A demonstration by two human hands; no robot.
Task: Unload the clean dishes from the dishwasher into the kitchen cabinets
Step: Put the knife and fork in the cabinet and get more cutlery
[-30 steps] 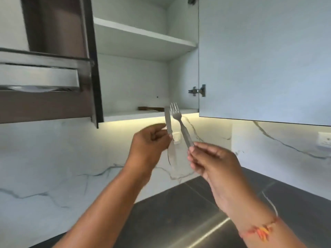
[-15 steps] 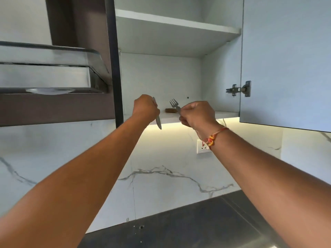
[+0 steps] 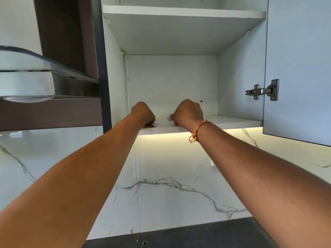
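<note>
The right hand [image 3: 188, 111] grips the fork [image 3: 168, 117], its tines pointing to 9 o'clock along the cabinet shelf [image 3: 232, 122]. I cannot tell what the curled left hand [image 3: 143, 113] holds.

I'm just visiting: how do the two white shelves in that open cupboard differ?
The lower white shelf shows its top face, while the upper white shelf is seen from below, its top hidden. The right grip holds a silver metal fork over the lower shelf; nothing shows on the upper one. A warm light glows beneath the lower shelf, none beneath the upper. Both are flat, white and span the cupboard.
</note>
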